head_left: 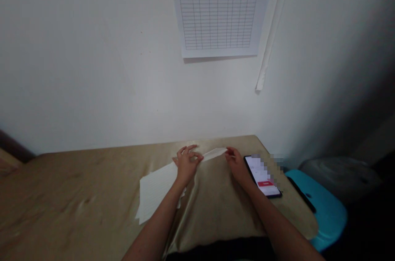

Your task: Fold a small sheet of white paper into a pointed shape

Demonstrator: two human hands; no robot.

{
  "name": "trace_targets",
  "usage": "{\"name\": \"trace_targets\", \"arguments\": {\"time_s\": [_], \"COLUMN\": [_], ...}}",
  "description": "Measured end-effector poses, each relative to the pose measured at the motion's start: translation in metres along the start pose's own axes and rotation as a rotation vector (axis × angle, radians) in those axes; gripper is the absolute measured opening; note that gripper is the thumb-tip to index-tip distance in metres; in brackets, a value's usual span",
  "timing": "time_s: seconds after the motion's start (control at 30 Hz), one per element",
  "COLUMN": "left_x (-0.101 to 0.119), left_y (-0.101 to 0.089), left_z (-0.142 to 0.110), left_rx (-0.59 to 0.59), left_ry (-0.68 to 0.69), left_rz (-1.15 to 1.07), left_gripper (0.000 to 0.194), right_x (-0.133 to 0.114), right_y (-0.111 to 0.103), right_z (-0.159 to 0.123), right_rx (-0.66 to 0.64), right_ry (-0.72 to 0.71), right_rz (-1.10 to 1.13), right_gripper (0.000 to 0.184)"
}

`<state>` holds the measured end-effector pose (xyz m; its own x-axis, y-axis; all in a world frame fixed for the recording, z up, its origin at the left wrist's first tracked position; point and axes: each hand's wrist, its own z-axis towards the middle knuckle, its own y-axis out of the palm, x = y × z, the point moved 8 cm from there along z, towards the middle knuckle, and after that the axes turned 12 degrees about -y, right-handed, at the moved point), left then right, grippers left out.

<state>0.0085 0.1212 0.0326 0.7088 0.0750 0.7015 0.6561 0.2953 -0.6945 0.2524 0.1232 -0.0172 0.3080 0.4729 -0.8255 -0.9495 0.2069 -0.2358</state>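
A narrow white folded piece of paper stretches between my two hands above the cloth-covered table. My left hand pinches its left end between thumb and forefinger, with the other fingers spread. At the opposite end, the fingers of my right hand close on the paper's tip. Several lined white sheets lie in a loose stack to the left, partly hidden under my left wrist and forearm.
A phone with a lit screen lies right of my right forearm. The brownish tablecloth meets a white wall, where a printed table sheet hangs. A turquoise stool or chair stands beyond the table's right edge.
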Motion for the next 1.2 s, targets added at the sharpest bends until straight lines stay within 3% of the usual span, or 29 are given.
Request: {"name": "trace_targets", "arguments": {"time_s": [0.2,0.4,0.73,0.9,1.03,1.2], "left_x": [0.011,0.014,0.015,0.018,0.020,0.020], "left_y": [0.016,0.029,0.037,0.034,0.032,0.031], "left_z": [-0.008,-0.015,-0.020,-0.019,-0.018,-0.018], "left_rx": [-0.100,-0.176,-0.250,-0.194,-0.142,-0.110], "left_ry": [0.077,0.098,0.100,0.120,0.151,0.149], "left_rz": [0.044,0.092,0.121,0.060,0.005,-0.019], "left_gripper": [0.005,0.006,0.004,0.022,0.011,0.005], "right_x": [0.003,-0.007,-0.006,-0.003,-0.004,-0.010], "right_y": [0.027,0.025,0.026,0.026,0.021,0.025], "right_z": [-0.004,0.001,-0.001,0.000,0.002,0.001], "right_rx": [-0.150,-0.154,-0.166,-0.192,-0.179,-0.216], "right_ry": [0.022,-0.013,0.052,-0.001,-0.066,-0.116], "right_rz": [0.128,0.203,0.247,0.175,-0.017,-0.075], "right_gripper": [0.041,0.033,0.028,0.026,0.022,0.017]}}
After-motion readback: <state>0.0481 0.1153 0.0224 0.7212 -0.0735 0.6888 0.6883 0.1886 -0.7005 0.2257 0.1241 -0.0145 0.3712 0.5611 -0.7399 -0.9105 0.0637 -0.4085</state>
